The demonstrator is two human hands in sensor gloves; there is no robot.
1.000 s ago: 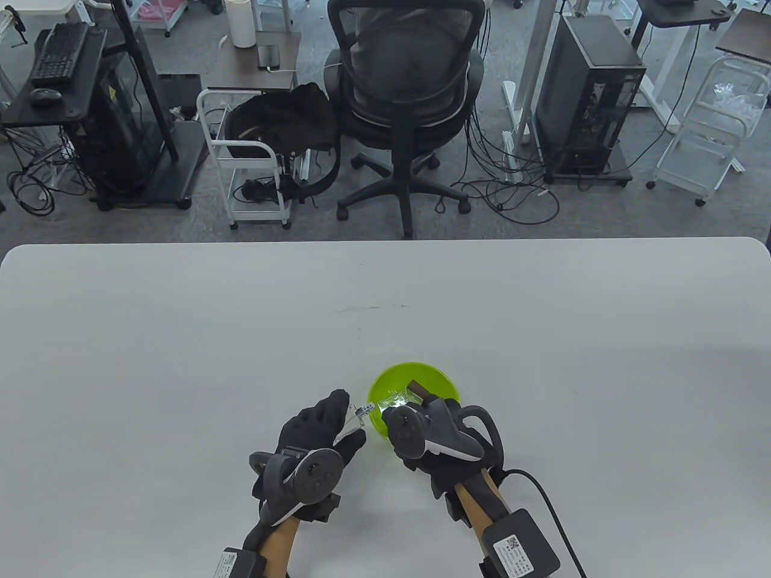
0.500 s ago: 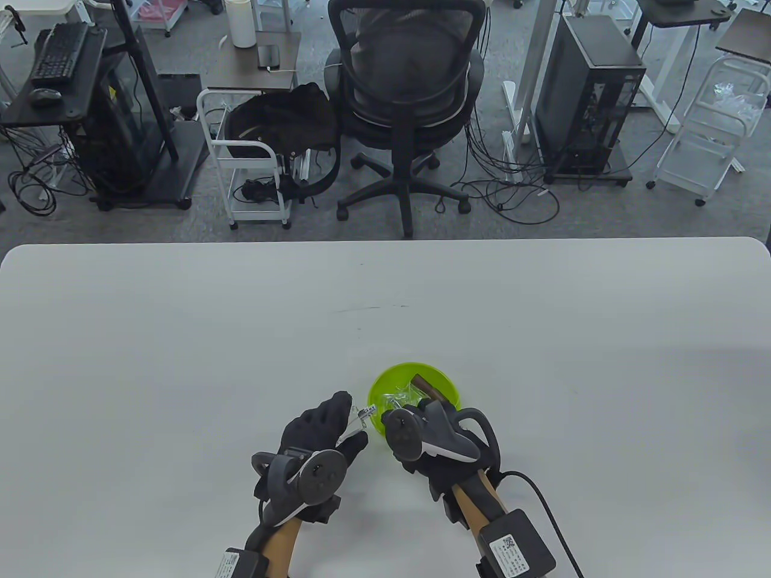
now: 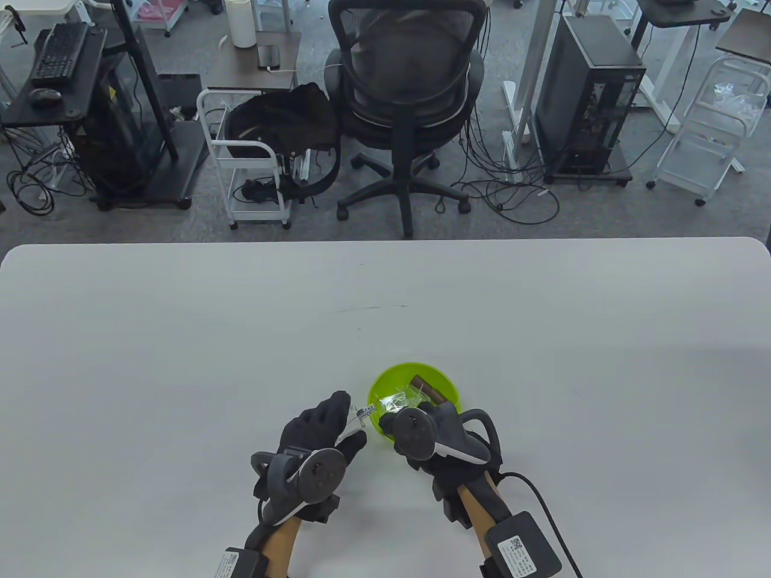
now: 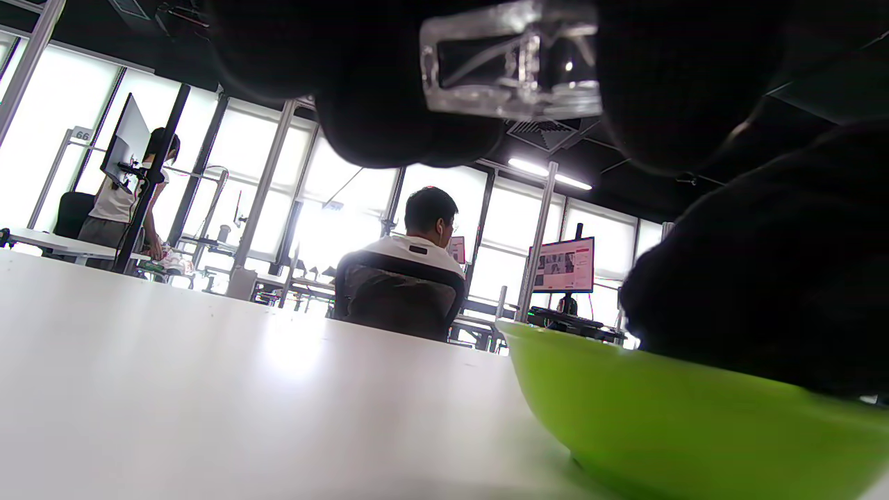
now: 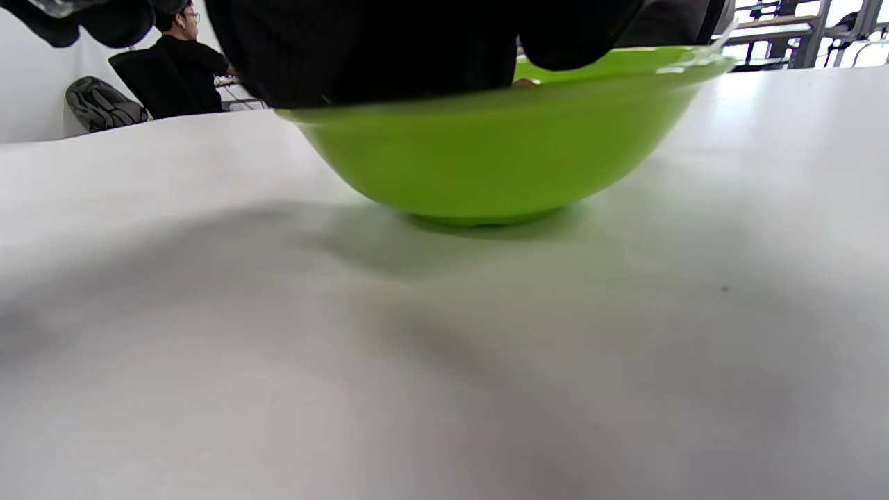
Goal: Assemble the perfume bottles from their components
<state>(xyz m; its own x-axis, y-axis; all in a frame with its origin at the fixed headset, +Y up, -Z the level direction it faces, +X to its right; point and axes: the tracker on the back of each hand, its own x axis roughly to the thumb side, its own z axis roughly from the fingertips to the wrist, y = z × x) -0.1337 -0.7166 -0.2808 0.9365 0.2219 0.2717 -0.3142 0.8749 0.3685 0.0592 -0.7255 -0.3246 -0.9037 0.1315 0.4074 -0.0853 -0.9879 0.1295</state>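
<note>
**Right hand over the bowl, left hand holding the bottle beside it**

We hold the small clear glass perfume bottle (image 3: pixel 356 419) in our left hand (image 3: pixel 319 430), fingers and thumb curled around it just left of the bright green plastic bowl (image 3: pixel 385 379). In the left wrist view the bottle (image 4: pixel 510 59) sits pinched between the dark gloved fingertips (image 4: pixel 389 104), its long axis roughly level. In the table view its metal-collared neck points right, toward the bowl's near-left rim, and comes close to it; whether they touch we cannot tell.

Our right hand (image 3: pixel 430 442) reaches over the bowl's near edge, fingers dipping inside. The tracker hides them from above and the right wrist view shows only dark glove above the rim (image 5: pixel 625 66), so we cannot tell whether they are apart or closed on a part.

Inside the bowl lie small clear plastic parts (image 3: pixel 400 398) and a brown cylindrical cap (image 3: pixel 426 388), the cap toward the far right. Both are ahead of the right hand, which is clearly the nearer one. We judge the next move to be lifting a part out and carrying it left to the bottle's neck, a short trip along the bench (image 3: pixel 181 337).
</note>
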